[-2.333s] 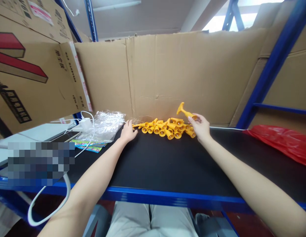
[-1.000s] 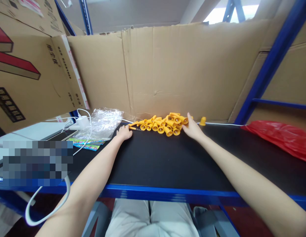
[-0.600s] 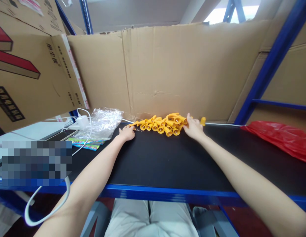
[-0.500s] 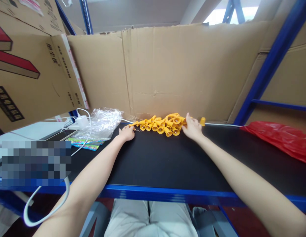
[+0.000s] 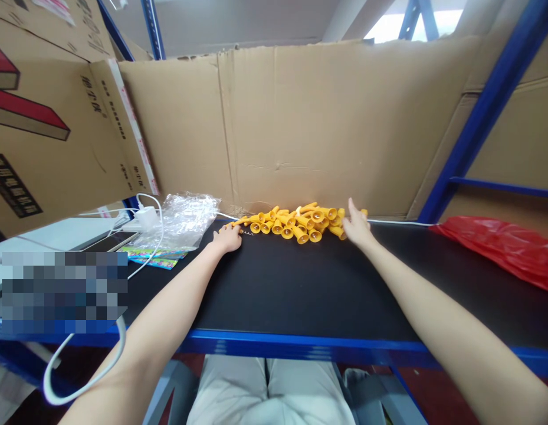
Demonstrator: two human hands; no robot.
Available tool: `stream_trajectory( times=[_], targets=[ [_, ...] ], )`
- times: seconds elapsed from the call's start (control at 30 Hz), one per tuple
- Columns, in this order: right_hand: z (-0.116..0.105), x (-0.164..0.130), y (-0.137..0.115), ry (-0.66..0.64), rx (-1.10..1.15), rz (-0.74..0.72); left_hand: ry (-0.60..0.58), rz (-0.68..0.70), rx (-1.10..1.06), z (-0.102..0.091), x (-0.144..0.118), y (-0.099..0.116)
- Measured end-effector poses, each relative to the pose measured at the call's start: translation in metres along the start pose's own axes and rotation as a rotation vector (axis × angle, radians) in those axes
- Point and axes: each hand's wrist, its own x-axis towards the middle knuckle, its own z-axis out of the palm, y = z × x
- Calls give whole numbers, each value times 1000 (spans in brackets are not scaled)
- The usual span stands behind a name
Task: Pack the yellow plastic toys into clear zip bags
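Brown corrugated cardboard sheets wall in the back and left of a black worktop edged with a blue metal rail.

At the far edge, the right hand lies against the right end of a heap of small yellow-orange plastic trumpet-shaped pieces; its fingers are spread and stretched out, clamped on nothing, with one yellow piece showing just past them by the cardboard. The left hand rests palm down on the worktop at the left end of the same heap, fingers loosely apart and gripping nothing, beside a tiny metal spring. The heap sits between the two hands, tight against the cardboard wall.

Left of the left hand lies a crumpled clear plastic bag over colourful printed cards. Further left, a white charger plug with a white cable that loops off the worktop's front edge. A thin white cord runs along the back wall to the right, toward a red plastic bag at the right edge, well apart from the hands. Blue steel shelf posts rise on the right.
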Motion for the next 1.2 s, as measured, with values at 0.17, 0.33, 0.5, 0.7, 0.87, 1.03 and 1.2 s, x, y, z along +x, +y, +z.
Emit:
stream_trajectory(
  times=[0.17, 0.33, 0.5, 0.7, 0.87, 1.03, 1.2],
  targets=[
    [-5, 0, 28, -17, -72, 127, -2, -1, 10, -1, -1, 0],
    [-6, 5, 41, -115, -179, 176, -2, -9, -17, 1, 0, 0],
    [-4, 25, 54, -177, -268, 145, -1, -5, -30, 3, 1, -1],
    [5, 45, 70, -285, -321, 189, -8, -13, -42, 1, -2, 1],
    [16, 45, 74, -297, -287, 259, -20, -20, -36, -2, -3, 3],
    [25, 51, 77, -221, -233, 313, -16, -8, -28, -2, -3, 3],
    [31, 56, 79, -229, -227, 365, -6, -7, -29, -3, -4, 4]
  ],
)
